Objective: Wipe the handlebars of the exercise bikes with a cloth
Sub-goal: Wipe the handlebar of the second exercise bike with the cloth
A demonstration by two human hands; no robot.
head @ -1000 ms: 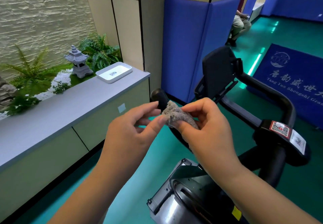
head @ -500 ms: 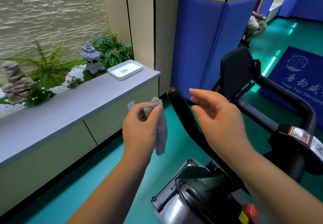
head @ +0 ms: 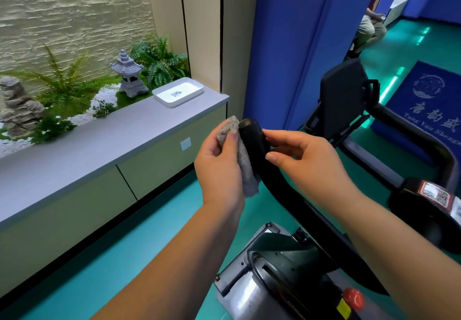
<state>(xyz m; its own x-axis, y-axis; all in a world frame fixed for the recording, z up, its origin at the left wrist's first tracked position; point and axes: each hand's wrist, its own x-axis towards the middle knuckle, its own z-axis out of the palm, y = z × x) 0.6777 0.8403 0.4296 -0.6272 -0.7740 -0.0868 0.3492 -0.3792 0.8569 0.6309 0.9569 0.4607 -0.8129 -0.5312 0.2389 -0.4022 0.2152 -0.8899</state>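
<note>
A black exercise bike handlebar (head: 255, 142) curves up from the bike frame to a rounded end at centre. My left hand (head: 219, 165) pinches a small grey cloth (head: 245, 167) and holds it against the left side of the bar's end. My right hand (head: 306, 160) is on the bar's right side, thumb and fingers curled round the grip just below the end. The bar's other arm (head: 424, 140) runs to the right, past a black console (head: 341, 95).
A grey counter (head: 99, 145) with a white tray (head: 178, 92) and a planted rock garden runs along the left. Blue padded panels (head: 287, 57) stand behind the bike. The flywheel housing (head: 274, 269) is below. A seated person (head: 369, 30) is far right, beside a blue mat (head: 429, 105).
My left hand carried the cloth right onto the handlebar end. My right hand, free half a second ago, closed round the grip. The view shifted slightly left.
</note>
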